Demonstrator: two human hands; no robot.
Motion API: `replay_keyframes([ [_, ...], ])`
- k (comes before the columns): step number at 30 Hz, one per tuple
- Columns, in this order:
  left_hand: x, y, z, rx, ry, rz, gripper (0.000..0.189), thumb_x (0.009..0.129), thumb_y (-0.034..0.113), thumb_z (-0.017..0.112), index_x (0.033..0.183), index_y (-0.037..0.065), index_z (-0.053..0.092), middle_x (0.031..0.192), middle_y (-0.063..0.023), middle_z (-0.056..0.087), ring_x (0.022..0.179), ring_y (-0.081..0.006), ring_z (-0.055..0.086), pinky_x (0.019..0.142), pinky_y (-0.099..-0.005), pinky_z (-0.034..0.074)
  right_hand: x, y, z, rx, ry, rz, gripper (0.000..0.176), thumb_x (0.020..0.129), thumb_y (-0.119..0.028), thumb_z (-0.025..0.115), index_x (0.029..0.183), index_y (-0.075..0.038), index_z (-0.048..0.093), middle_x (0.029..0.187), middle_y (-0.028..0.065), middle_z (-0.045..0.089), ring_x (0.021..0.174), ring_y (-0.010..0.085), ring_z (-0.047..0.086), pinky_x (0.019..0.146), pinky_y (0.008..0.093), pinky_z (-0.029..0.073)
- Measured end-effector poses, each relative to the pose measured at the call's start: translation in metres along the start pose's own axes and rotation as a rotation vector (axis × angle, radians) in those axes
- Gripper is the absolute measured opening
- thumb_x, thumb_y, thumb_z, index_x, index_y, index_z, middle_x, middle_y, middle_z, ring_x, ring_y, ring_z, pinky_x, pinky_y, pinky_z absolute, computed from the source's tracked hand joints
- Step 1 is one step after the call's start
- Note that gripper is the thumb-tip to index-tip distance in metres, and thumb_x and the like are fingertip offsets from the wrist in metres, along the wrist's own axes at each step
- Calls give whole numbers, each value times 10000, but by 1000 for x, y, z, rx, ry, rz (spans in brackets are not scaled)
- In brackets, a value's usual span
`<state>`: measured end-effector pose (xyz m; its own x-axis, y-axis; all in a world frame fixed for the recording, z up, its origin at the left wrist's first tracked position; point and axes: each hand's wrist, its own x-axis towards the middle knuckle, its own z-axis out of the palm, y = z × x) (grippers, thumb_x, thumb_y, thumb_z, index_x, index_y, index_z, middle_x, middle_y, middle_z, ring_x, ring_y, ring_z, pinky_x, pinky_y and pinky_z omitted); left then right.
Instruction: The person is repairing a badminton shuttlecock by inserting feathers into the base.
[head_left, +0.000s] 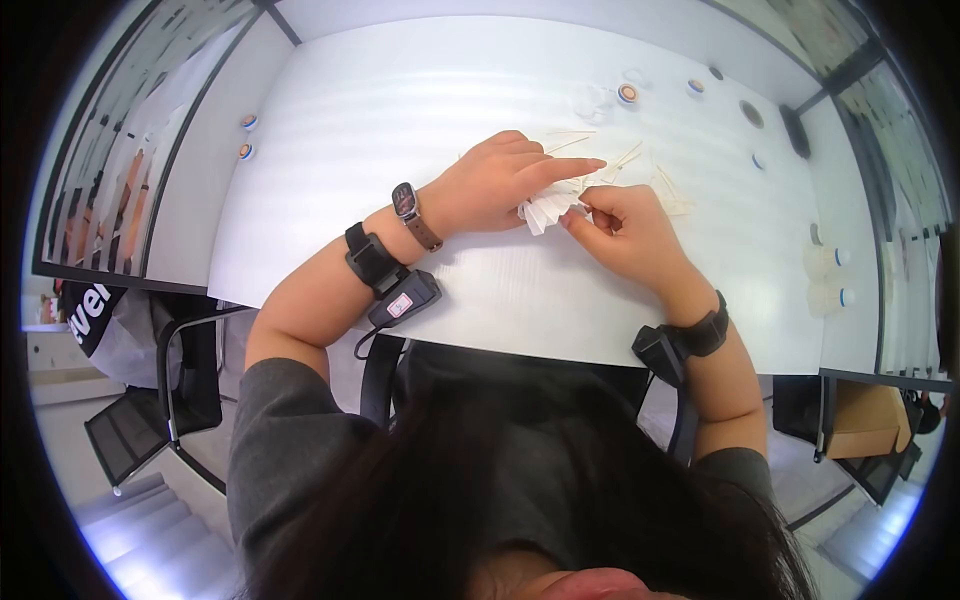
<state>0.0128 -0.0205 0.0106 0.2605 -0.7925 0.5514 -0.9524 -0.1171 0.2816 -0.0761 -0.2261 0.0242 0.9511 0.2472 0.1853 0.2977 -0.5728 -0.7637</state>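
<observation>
Nearest, the black chair stood at the edge of the white table, on the near side of the pleated white piece. To its left, past the table, there was another chair with a grey and black bag; far to its right, an open cardboard box rested beyond the table's side.

The pleated white piece itself was held up between the two hands, over the table. The right hand gripped its edge with thumb and finger, closed together. The left hand lay against it, one finger stretched across its top; I cannot tell if the hidden fingers were gripping.

Just beyond the piece, thin pale sticks were scattered on the smooth, shiny surface. Farther beyond it were two small round caps, and two blue-rimmed caps were well to its left. Farthest from it, a pale low wall closed the back of the table
</observation>
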Motion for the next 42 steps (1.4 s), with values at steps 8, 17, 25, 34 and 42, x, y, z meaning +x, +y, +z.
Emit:
replay_keyframes([
  [8, -2, -4, 0, 58, 78, -26, 657, 692, 87, 786, 1313, 172, 589, 741, -16, 602, 718, -222, 555, 732, -338, 443, -1, -3, -1, 37, 44, 14, 321, 844, -202, 692, 626, -8, 557, 473, 69, 379, 430, 173, 322, 451, 329, 279],
  [17, -1, -4, 0, 115, 117, 77, 468, 675, 128, 807, 1123, 152, 675, 731, -13, 611, 693, -207, 589, 709, -322, 454, 1, 1, -3, 18, 36, -4, 259, 821, -189, 697, 660, -18, 587, 483, 80, 402, 436, 188, 343, 458, 334, 293],
  [25, 1, -1, -1, 132, 118, 103, 392, 657, 143, 811, 1033, 138, 700, 726, -22, 617, 689, -209, 606, 721, -321, 472, 0, 1, -6, -15, 22, -20, 248, 818, -189, 694, 661, -26, 595, 488, 90, 425, 432, 204, 365, 460, 340, 302],
  [34, -1, 2, -4, 102, 98, 84, 412, 666, 347, 875, 968, 133, 695, 657, -19, 595, 612, -210, 586, 641, -323, 466, 3, 6, -2, 77, -23, 56, 332, 830, -198, 694, 615, -5, 530, 487, 66, 388, 459, 155, 323, 464, 326, 293],
  [42, -1, 3, -7, 103, 89, 44, 344, 711, 382, 828, 899, 148, 662, 656, -9, 601, 606, -204, 588, 612, -325, 456, 3, 5, 1, 189, -39, 91, 384, 840, -207, 700, 593, -6, 484, 485, 53, 373, 469, 137, 306, 461, 319, 284],
])
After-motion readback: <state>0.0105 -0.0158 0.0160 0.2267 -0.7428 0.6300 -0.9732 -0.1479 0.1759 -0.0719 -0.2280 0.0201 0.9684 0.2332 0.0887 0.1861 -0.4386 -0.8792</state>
